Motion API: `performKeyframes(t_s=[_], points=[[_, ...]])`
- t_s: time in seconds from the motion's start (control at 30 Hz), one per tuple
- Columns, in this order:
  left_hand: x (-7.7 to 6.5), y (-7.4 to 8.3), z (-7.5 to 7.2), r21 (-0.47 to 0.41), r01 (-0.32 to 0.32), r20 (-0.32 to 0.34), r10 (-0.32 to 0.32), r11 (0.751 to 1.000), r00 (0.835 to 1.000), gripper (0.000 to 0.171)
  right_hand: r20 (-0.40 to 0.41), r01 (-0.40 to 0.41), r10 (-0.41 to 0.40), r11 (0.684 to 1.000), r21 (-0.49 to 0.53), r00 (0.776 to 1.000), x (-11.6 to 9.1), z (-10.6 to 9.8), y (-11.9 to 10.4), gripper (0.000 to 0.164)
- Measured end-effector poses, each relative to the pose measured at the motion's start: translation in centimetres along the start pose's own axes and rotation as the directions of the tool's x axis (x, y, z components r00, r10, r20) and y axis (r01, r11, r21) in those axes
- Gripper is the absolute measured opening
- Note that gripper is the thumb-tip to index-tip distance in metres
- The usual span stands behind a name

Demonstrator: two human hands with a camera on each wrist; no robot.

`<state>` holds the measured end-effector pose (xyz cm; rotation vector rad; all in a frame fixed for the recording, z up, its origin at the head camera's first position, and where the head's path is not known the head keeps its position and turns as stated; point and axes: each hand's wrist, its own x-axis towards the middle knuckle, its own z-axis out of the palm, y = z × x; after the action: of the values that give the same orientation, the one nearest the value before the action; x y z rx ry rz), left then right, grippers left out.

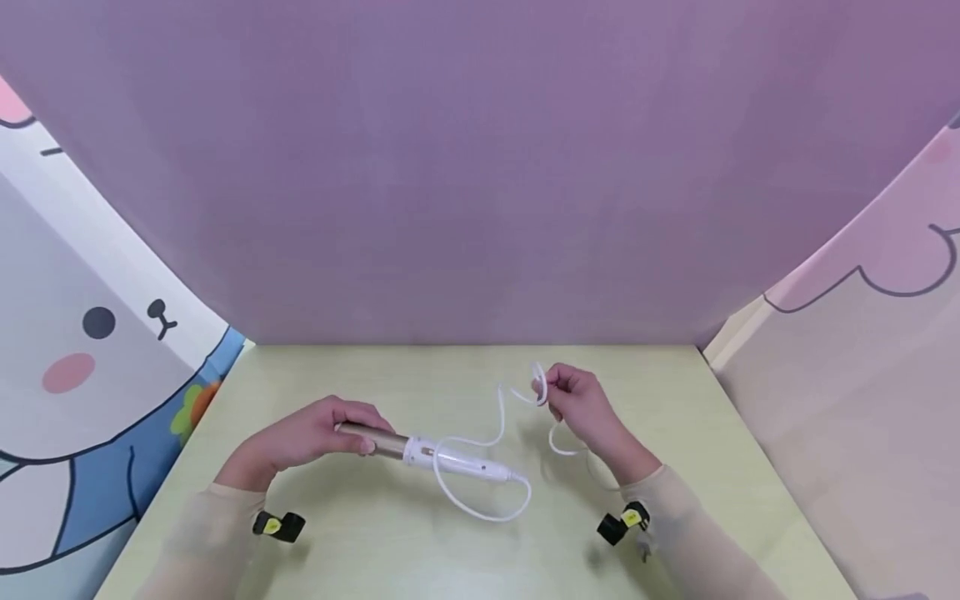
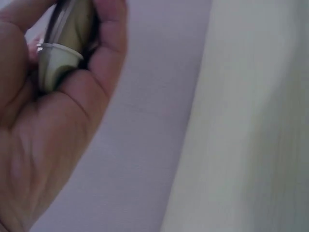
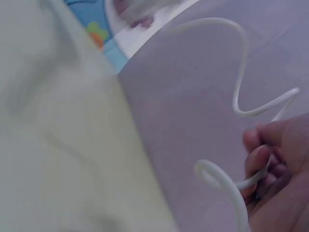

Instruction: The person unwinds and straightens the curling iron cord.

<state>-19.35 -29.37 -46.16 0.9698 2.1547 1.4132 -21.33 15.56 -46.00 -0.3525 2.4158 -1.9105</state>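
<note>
My left hand [image 1: 322,433] grips the gold barrel of a hair straightener [image 1: 468,465], its white handle pointing right and tilted slightly down over the table. In the left wrist view, the pale rounded tip of the hair straightener [image 2: 60,63] lies between thumb and fingers. A white cord [image 1: 483,520] leaves the handle end, loops back across it and rises to my right hand [image 1: 588,408], which pinches it between thumb and curled fingers. Bends of the cord [image 3: 240,72] stand out on both sides of that grip in the right wrist view.
Both hands are above a pale table [image 1: 360,550]. A purple wall [image 1: 480,183] stands along its back edge, with cartoon-printed panels [image 1: 97,400] at the sides. The cord's plug [image 1: 645,550] hangs below the right wrist, beside a small black wrist camera [image 1: 613,528].
</note>
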Motion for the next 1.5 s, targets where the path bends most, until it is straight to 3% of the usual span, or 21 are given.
performKeyframes(t_s=[0.1, 0.23, 0.33, 0.43, 0.5, 0.57, 0.63, 0.7, 0.83, 0.93, 1.03, 1.17, 1.43, 1.5], points=[[0.3, -0.3, 0.4, 0.037, 0.07, -0.028, -0.069, 0.997, 0.997, 0.024, -0.004, 0.098, -0.098, 0.991, 0.094, 0.995, -0.3, -0.5, -1.8, 0.019], [0.8, -0.7, 0.4, 0.091, 0.158, -0.173, -0.141, 0.983, 0.975, 0.023, 0.052, 0.221, -0.232, 0.962, 0.161, 0.971, -1.4, -1.1, -3.7, 0.013], [0.9, -1.1, 0.1, 0.122, 0.218, -0.327, -0.168, 0.968, 0.93, 0.026, 0.124, 0.287, -0.307, 0.945, 0.16, 0.943, -2.3, -1.8, -4.3, 0.01], [0.9, -1.5, -0.3, 0.075, 0.258, -0.466, -0.195, 0.963, 0.863, 0.033, 0.219, 0.327, -0.349, 0.936, 0.131, 0.911, -2.9, -2.7, -3.9, 0.01], [0.7, -1.8, -0.7, 0.012, 0.258, -0.524, -0.214, 0.966, 0.825, 0.038, 0.286, 0.33, -0.342, 0.94, 0.092, 0.895, -3.3, -3.5, -3.4, 0.011], [0.3, -2.1, -1.1, -0.056, 0.235, -0.544, -0.227, 0.97, 0.808, 0.042, 0.344, 0.316, -0.3, 0.949, 0.009, 0.89, -3.6, -4.3, -2.7, 0.011], [-0.3, -2.5, -1.5, -0.098, 0.203, -0.541, -0.223, 0.974, 0.811, 0.044, 0.388, 0.295, -0.24, 0.951, -0.089, 0.89, -3.8, -5.0, -2.1, 0.013], [-1.2, -2.9, -1.9, -0.125, 0.171, -0.525, -0.211, 0.977, 0.824, 0.043, 0.41, 0.277, -0.179, 0.942, -0.191, 0.894, -3.8, -5.6, -1.5, 0.014], [-2.9, -3.6, -2.5, -0.133, 0.134, -0.505, -0.184, 0.982, 0.843, 0.041, 0.382, 0.276, -0.14, 0.903, -0.329, 0.914, -3.3, -6.6, -0.2, 0.016], [-4.2, -4.1, -2.9, -0.112, 0.175, -0.507, -0.207, 0.978, 0.837, 0.043, 0.284, 0.255, -0.141, 0.872, -0.419, 0.948, -2.5, -7.1, 0.9, 0.018], [-5.5, -4.4, -3.1, -0.069, 0.257, -0.525, -0.254, 0.964, 0.812, 0.046, 0.169, 0.198, -0.132, 0.855, -0.479, 0.977, -1.5, -7.3, 2.3, 0.018], [-7.1, -5.0, -3.3, -0.043, 0.324, -0.532, -0.296, 0.945, 0.793, 0.049, 0.063, 0.132, -0.116, 0.861, -0.491, 0.991, -0.3, -7.3, 3.6, 0.019], [-9.4, -6.4, -3.2, 0.006, 0.325, -0.517, -0.275, 0.946, 0.81, 0.044, -0.021, 0.093, -0.114, 0.891, -0.445, 0.993, 1.4, -6.9, 4.9, 0.015], [-9.8, -6.7, -3.1, 0.014, 0.333, -0.523, -0.277, 0.943, 0.806, 0.043, -0.029, 0.085, -0.109, 0.894, -0.439, 0.994, 1.9, -6.6, 5.2, 0.015]])
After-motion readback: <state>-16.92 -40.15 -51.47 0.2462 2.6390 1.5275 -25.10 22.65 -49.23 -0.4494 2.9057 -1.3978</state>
